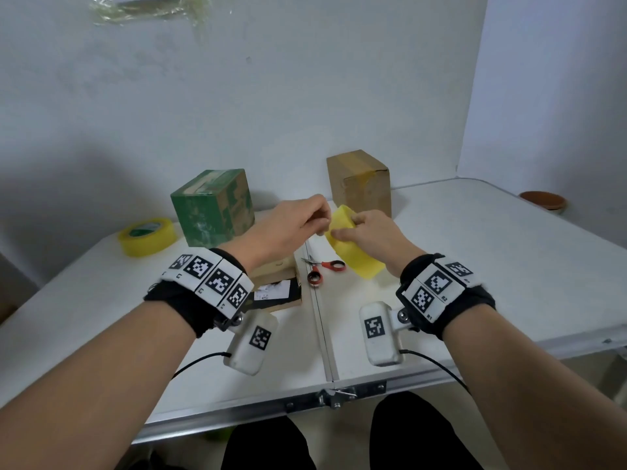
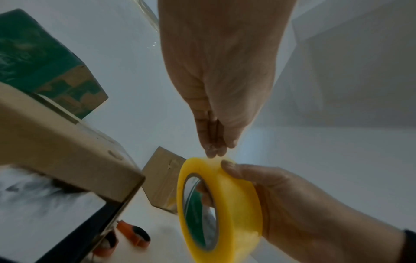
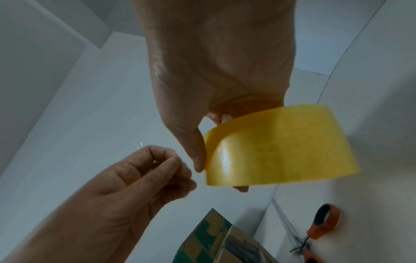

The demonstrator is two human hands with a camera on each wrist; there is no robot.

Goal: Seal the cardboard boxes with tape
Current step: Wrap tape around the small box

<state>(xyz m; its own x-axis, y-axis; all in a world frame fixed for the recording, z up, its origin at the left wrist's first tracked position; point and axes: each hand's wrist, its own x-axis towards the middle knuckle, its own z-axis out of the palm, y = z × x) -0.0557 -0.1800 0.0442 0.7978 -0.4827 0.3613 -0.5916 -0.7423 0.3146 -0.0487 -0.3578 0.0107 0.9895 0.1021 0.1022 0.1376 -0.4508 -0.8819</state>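
The right hand (image 1: 368,228) is holding the yellow tape roll (image 2: 225,204) while the left hand's fingers (image 2: 212,151) are pinching at its edge. The thin tape end could be slipping loose and sticking back down.

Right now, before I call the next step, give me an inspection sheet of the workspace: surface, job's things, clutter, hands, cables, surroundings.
Surface: white folding table, metal seam down the middle.
Job's things: yellow tape roll held above the table; spare tape roll far left; green box and brown box, both with tape on top; a third box under the left wrist.
Clutter: red-handled scissors; brown dish at the far right edge.
Hands: right hand grips the roll; left hand picks at its rim with pinched fingertips.
Cables: black leads from both wrist cameras.
Surroundings: white walls; a clear film scrap stuck high up.
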